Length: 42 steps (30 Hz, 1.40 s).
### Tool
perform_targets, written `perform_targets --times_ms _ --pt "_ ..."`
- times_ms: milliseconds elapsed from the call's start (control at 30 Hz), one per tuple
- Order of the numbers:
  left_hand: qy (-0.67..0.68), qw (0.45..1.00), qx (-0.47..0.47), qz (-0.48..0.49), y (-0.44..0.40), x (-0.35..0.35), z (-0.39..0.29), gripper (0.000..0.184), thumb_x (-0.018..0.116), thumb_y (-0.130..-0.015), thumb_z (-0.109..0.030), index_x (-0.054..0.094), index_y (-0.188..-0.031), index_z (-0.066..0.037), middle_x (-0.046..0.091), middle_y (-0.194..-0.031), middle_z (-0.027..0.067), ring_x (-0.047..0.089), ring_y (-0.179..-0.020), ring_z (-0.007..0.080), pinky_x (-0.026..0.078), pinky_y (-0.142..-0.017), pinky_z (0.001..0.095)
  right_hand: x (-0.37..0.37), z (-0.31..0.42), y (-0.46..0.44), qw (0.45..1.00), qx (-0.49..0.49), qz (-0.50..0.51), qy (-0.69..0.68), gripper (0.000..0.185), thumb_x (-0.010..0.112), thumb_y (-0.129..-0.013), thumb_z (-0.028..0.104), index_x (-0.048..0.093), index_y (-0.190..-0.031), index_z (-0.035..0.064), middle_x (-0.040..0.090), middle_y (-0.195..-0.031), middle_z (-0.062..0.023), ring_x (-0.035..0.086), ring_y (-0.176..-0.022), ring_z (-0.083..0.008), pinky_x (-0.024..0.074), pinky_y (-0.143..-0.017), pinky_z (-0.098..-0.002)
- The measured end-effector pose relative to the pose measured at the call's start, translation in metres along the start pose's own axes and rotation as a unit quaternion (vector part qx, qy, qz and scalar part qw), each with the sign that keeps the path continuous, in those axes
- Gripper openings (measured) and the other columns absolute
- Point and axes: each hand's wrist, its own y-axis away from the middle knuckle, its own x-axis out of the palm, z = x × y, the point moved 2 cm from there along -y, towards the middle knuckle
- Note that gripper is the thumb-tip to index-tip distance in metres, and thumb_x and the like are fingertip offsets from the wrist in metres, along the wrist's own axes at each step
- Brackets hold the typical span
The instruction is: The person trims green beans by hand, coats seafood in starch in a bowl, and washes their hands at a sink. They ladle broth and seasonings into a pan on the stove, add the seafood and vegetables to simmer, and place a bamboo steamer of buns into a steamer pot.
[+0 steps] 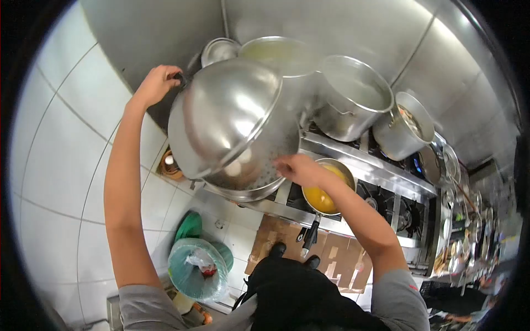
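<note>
My left hand (158, 85) is closed around the dark knob of a large domed metal lid (229, 105). The lid is tilted up over a wide steamer pot (248, 194). Inside the pot, pale round pieces (237, 165) rest on a perforated tray, partly hidden by the lid. My right hand (298, 168) is over the pot's right edge, its fingers blurred and bent toward the inside; what they hold, if anything, cannot be made out. Just right of it, a frying pan (321, 199) with yellow liquid sits on the stove.
Tall pots (353, 96) stand along the back of the stove (381, 168), one pot (406, 124) with food in it. A lined bin (197, 270) is on the floor at the lower left. Cardboard (337, 259) lies underfoot. Utensils crowd the right side.
</note>
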Motion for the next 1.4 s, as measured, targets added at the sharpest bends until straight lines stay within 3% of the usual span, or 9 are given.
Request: perform_targets --times_ms 233,533,667,800,1000,1067,1167,1300,1400 --pt "-0.186 0.974 0.125 0.037 -0.006 0.037 -0.079 0.023 0.067 -0.079 -0.011 0.064 -0.098 0.001 0.065 -0.091 0.0208 0.061 -0.092 0.0374 0.047 -0.080 0.0461 -0.003 0.017 0.225 0.960 0.208 -0.085 -0.166 0.027 0.063 -0.091 0.013 0.061 -0.116 0.0030 0.068 -0.095 -0.0078 0.062 -0.087 -0.0126 0.0497 -0.079 -0.0280" --pt "-0.323 0.922 0.204 0.058 -0.016 0.109 -0.087 0.013 0.057 -0.080 -0.009 0.065 -0.087 -0.002 0.064 -0.085 0.0202 0.061 -0.088 0.0368 0.047 -0.081 0.0476 0.149 -0.019 0.382 0.773 0.354 -0.261 -0.458 0.024 0.061 -0.091 0.006 0.061 -0.114 -0.0013 0.068 -0.098 -0.0062 0.063 -0.089 -0.0121 0.0500 -0.079 -0.0263" --pt "-0.375 0.907 0.169 0.090 -0.024 0.110 -0.083 0.023 0.055 -0.083 -0.013 0.064 -0.103 -0.003 0.062 -0.106 0.0218 0.058 -0.101 0.0381 0.047 -0.087 0.0461 0.180 -0.032 0.406 0.821 0.385 -0.226 -0.356 0.027 0.064 -0.088 0.016 0.062 -0.109 -0.0006 0.069 -0.093 -0.0141 0.066 -0.082 -0.0197 0.0511 -0.075 -0.0312" --pt "-0.222 0.961 0.159 0.043 0.027 0.080 -0.250 0.049 0.064 -0.080 0.000 0.052 -0.128 -0.003 0.057 -0.120 0.0185 0.057 -0.109 0.0340 0.047 -0.090 0.0436 0.252 -0.097 0.469 0.863 0.387 -0.258 -0.198 0.029 0.066 -0.085 0.028 0.066 -0.101 0.0040 0.069 -0.085 -0.0114 0.066 -0.081 -0.0168 0.0519 -0.067 -0.0306" --pt "0.238 0.896 0.245 0.284 0.148 0.199 -0.458 0.036 0.061 -0.089 -0.012 0.056 -0.124 -0.004 0.065 -0.104 0.0067 0.061 -0.090 0.0159 0.050 -0.080 0.0297 0.413 -0.142 0.660 0.425 0.670 -0.488 -0.364 0.030 0.072 -0.077 0.024 0.067 -0.075 -0.0053 0.064 -0.061 -0.0113 0.061 -0.048 -0.0193 0.0517 -0.049 -0.0347" --pt "0.258 0.815 0.222 0.469 0.197 0.280 -0.489 0.039 0.064 -0.087 -0.014 0.056 -0.123 -0.002 0.065 -0.106 0.0089 0.062 -0.089 0.0152 0.050 -0.079 0.0278 0.429 -0.116 0.702 0.321 0.715 -0.448 -0.431 0.028 0.071 -0.079 0.017 0.066 -0.096 -0.0039 0.068 -0.075 -0.0124 0.065 -0.060 -0.0219 0.0561 -0.056 -0.0362" --pt "0.123 0.743 0.251 0.609 0.267 0.363 -0.526 0.055 0.069 -0.085 -0.026 0.051 -0.129 0.002 0.065 -0.111 0.0210 0.065 -0.100 0.0268 0.051 -0.085 0.0352 0.448 -0.086 0.747 0.247 0.646 -0.491 -0.530 0.059 0.068 -0.082 0.007 0.042 -0.135 0.0063 0.064 -0.107 -0.0169 0.067 -0.082 -0.0291 0.0582 -0.065 -0.0425" --pt "0.125 0.673 0.335 0.648 0.292 0.404 -0.571 0.055 0.066 -0.086 -0.031 0.052 -0.127 0.003 0.066 -0.108 0.0227 0.064 -0.101 0.0331 0.050 -0.087 0.0390 0.477 -0.089 0.793 0.176 0.560 -0.618 -0.522 0.018 0.067 -0.084 0.014 0.058 -0.089 0.0004 0.063 -0.079 -0.0105 0.063 -0.062 -0.0207 0.0485 -0.046 -0.0291" --pt "0.089 0.680 0.355 0.635 0.277 0.416 -0.609 0.053 0.064 -0.086 -0.031 0.053 -0.125 0.003 0.064 -0.111 0.0232 0.062 -0.104 0.0354 0.048 -0.089 0.0407 0.453 -0.097 0.791 0.167 0.559 -0.663 -0.469 0.019 0.068 -0.086 0.018 0.056 -0.093 0.0043 0.061 -0.077 -0.0064 0.061 -0.060 -0.0174 0.0508 -0.050 -0.0310"
